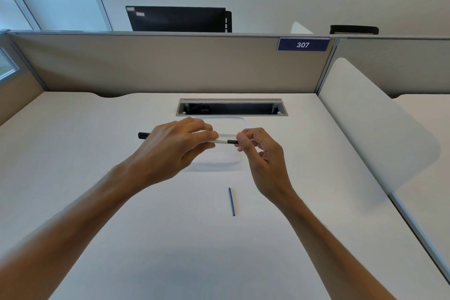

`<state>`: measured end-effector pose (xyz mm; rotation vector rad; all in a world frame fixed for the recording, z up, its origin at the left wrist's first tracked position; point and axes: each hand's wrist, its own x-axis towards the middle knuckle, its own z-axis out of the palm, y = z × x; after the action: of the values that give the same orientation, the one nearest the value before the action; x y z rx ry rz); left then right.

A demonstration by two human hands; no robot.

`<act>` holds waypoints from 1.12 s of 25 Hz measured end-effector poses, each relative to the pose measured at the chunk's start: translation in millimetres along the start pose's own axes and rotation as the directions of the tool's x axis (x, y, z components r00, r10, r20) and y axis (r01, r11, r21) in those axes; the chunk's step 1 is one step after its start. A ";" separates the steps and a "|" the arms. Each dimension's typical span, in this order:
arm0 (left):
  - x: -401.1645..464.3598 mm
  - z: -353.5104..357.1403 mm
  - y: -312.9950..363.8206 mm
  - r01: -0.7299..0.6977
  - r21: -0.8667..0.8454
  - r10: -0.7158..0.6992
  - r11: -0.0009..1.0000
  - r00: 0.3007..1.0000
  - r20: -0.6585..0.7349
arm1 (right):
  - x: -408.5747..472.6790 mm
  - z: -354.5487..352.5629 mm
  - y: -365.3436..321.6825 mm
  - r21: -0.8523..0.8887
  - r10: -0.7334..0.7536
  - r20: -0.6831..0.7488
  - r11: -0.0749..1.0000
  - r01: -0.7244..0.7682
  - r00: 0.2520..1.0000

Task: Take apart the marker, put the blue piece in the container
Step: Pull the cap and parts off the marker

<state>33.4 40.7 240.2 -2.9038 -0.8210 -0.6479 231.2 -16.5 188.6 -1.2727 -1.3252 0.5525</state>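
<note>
Left hand (180, 144) is gripping the marker (222, 141) around its middle with curled fingers, black cap end sticking out left, while the right hand (258, 151) is pinching the marker's black right tip between thumb and forefinger, both holding it level above the table (97, 153). Blue piece (231, 201) is lying loose on the table, near the hands on the person's side and outside the clear container (229, 122), which is sitting right under and behind the hands, partly blocked by them. Open cable slot (231, 108) is sitting just behind the container, with a divider panel (170, 63) carrying a "307" sign (303, 44) behind that and a dark monitor (177, 18) showing over the top.
</note>
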 end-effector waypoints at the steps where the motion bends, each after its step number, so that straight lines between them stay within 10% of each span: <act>1: -0.4 0.7 -0.5 0.000 0.004 0.000 1.000 1.000 0.002 | -0.2 1.0 0.2 0.001 -0.015 0.006 1.000 0.015 1.000; 28: -9.6 14.2 -10.3 0.085 0.047 -0.088 0.995 0.995 0.051 | -0.9 -4.8 17.9 0.128 0.112 0.081 0.984 -0.122 0.990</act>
<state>26.1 47.2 222.7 -2.8709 -0.9592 -0.5537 241.5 -13.7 173.5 -1.2357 -1.2577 0.7649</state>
